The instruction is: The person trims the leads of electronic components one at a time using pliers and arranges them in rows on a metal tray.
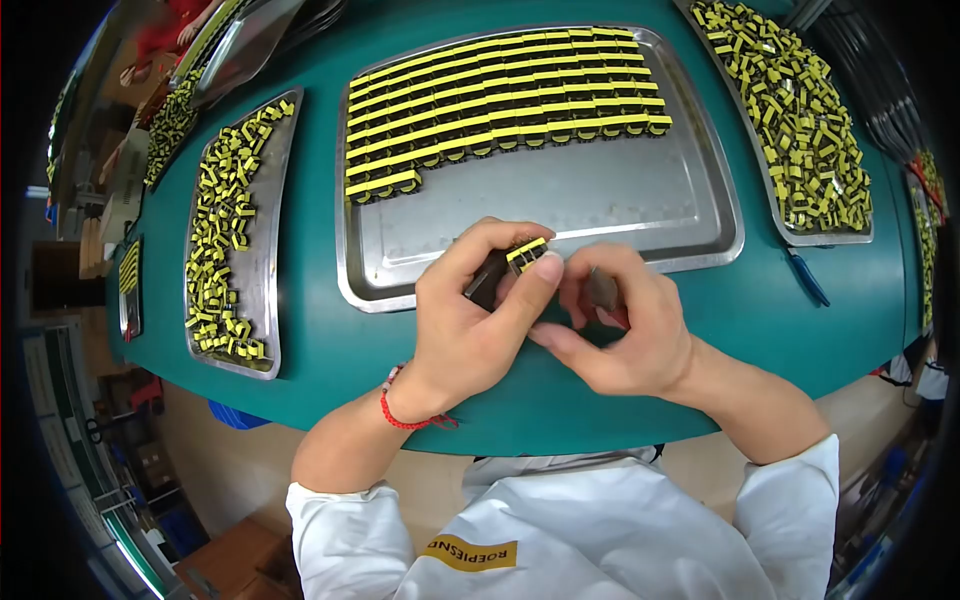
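My left hand [470, 310] is closed around a small black-and-yellow part [527, 255], pinched between thumb and fingers near its top. A dark piece [487, 280] also shows inside the same hand. Close beside it on the right, my right hand [625, 330] has its fingers curled round a dark tool with a bit of red [603, 290]; most of the tool is hidden. Both hands are just over the front edge of a metal tray [560, 225], which holds neat rows of yellow-and-black parts [500, 95] in its upper half.
Loose yellow-and-black parts fill a tray at the left [272, 290] and another at the right [858, 238]. Blue-handled pliers [808, 280] lie beside the right tray on the green table [330, 385]. Part of another person [165, 40] shows at the upper left.
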{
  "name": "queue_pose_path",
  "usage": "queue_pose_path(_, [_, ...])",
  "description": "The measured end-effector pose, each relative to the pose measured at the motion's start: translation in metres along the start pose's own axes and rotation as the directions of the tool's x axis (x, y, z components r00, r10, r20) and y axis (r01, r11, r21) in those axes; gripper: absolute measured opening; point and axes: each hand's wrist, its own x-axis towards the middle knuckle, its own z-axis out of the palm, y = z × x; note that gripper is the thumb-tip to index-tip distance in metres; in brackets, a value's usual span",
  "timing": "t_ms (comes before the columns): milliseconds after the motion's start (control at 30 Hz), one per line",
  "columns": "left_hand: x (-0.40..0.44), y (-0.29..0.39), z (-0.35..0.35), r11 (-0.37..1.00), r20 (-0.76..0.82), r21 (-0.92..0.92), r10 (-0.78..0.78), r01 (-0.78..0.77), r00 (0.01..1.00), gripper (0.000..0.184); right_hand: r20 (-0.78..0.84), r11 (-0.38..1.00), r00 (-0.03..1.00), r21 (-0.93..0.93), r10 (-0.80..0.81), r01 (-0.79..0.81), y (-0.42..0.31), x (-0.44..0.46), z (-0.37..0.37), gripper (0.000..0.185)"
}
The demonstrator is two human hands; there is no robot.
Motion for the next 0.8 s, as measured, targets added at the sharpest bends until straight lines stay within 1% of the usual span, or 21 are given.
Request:
queue_pose_path(33, [-0.001,0.001,0.004,0.998,-0.015,-0.062,-0.004,0.003,1.000,0.018,-0.110,0.991,0.988,-0.093,-0.109,0.099,0.004,0.001,0.003,0.040])
queue_pose_path(67, [-0.002,0.002,0.008,0.993,-0.002,-0.113,-0.018,0.017,1.000,0.019,-0.122,0.984,0.980,-0.106,-0.156,0.143,0.009,0.003,0.005,0.043])
queue_pose_path(100, [-0.004,0.003,0.010,0.993,-0.002,-0.116,-0.019,0.019,1.000,0.019,-0.120,0.984,0.981,-0.108,-0.153,0.140,0.015,0.005,0.005,0.043])
queue_pose_path(167, [-0.006,0.005,0.014,0.984,0.006,-0.175,-0.026,0.026,1.000,0.021,-0.145,0.935,0.937,-0.213,-0.319,0.285,0.024,0.009,0.005,0.042])
queue_pose_path(233, [-0.005,0.008,0.013,0.982,-0.007,-0.179,-0.054,0.052,0.999,0.021,-0.120,0.945,0.948,-0.186,-0.295,0.270,0.019,0.008,0.000,0.043])
queue_pose_path(267, [-0.003,0.006,0.007,0.936,0.043,-0.320,-0.140,0.146,0.989,0.023,-0.095,0.953,0.957,-0.159,-0.273,0.257,0.016,0.008,-0.002,0.043])
queue_pose_path(300, [-0.002,0.004,0.003,0.862,0.104,-0.448,-0.214,0.238,0.971,0.027,-0.092,0.953,0.957,-0.158,-0.275,0.259,0.014,0.008,-0.002,0.043])
queue_pose_path(333, [0.000,0.003,0.002,0.730,0.123,-0.636,-0.222,0.248,0.967,0.043,-0.137,0.966,0.956,-0.053,-0.259,0.254,0.012,0.006,-0.001,0.043])
queue_pose_path(367, [0.004,-0.003,-0.007,0.546,0.204,-0.790,-0.192,0.277,0.960,0.053,-0.178,0.967,0.955,0.053,-0.236,0.249,0.009,0.004,0.000,0.043])
queue_pose_path(400, [0.008,0.002,-0.008,0.434,0.184,-0.851,-0.283,0.296,0.941,0.056,-0.159,0.971,0.970,0.121,-0.186,0.206,0.005,0.001,-0.002,0.040])
queue_pose_path(433, [0.010,0.008,-0.010,0.314,0.171,-0.902,-0.373,0.297,0.912,0.060,-0.149,0.970,0.971,0.125,-0.187,0.206,0.003,0.000,-0.001,0.040])
queue_pose_path(467, [0.011,0.008,-0.010,0.312,0.161,-0.905,-0.375,0.288,0.913,0.060,-0.120,0.972,0.979,0.147,-0.165,0.182,0.001,-0.001,0.001,0.039])
queue_pose_path(500, [0.010,0.008,-0.009,0.321,0.193,-0.899,-0.324,0.299,0.926,0.067,-0.089,0.974,0.986,0.168,-0.141,0.155,0.000,-0.002,0.002,0.038])
queue_pose_path(533, [0.009,0.007,-0.008,0.329,0.226,-0.892,-0.273,0.312,0.935,0.075,-0.107,0.978,0.989,0.170,-0.105,0.123,-0.001,-0.002,0.007,0.034])
queue_pose_path(567, [0.007,0.004,-0.007,0.323,0.219,-0.896,-0.274,0.305,0.936,0.075,-0.096,0.978,0.990,0.169,-0.104,0.119,-0.001,-0.002,0.010,0.034])
queue_pose_path(633, [0.003,-0.003,-0.004,0.497,0.306,-0.818,-0.048,0.289,0.951,0.081,-0.107,0.994,0.990,0.045,-0.095,0.100,0.002,-0.002,0.014,0.033])
queue_pose_path(667, [0.002,-0.005,-0.002,0.620,0.283,-0.749,-0.020,0.234,0.959,0.083,-0.155,0.992,0.982,0.050,-0.110,0.119,0.006,-0.001,0.019,0.033])
queue_pose_path(700, [0.002,-0.006,-0.001,0.613,0.278,-0.756,-0.017,0.230,0.960,0.083,-0.147,0.992,0.983,0.044,-0.109,0.117,0.007,-0.002,0.020,0.033])
queue_pose_path(767, [0.001,-0.007,-0.001,0.740,0.279,-0.652,0.036,0.162,0.960,0.083,-0.183,0.994,0.980,0.049,-0.083,0.093,0.007,-0.005,0.021,0.033])
queue_pose_path(800, [0.001,-0.008,0.000,0.739,0.276,-0.654,0.036,0.161,0.960,0.083,-0.180,0.994,0.980,0.049,-0.083,0.093,0.007,-0.006,0.019,0.033])
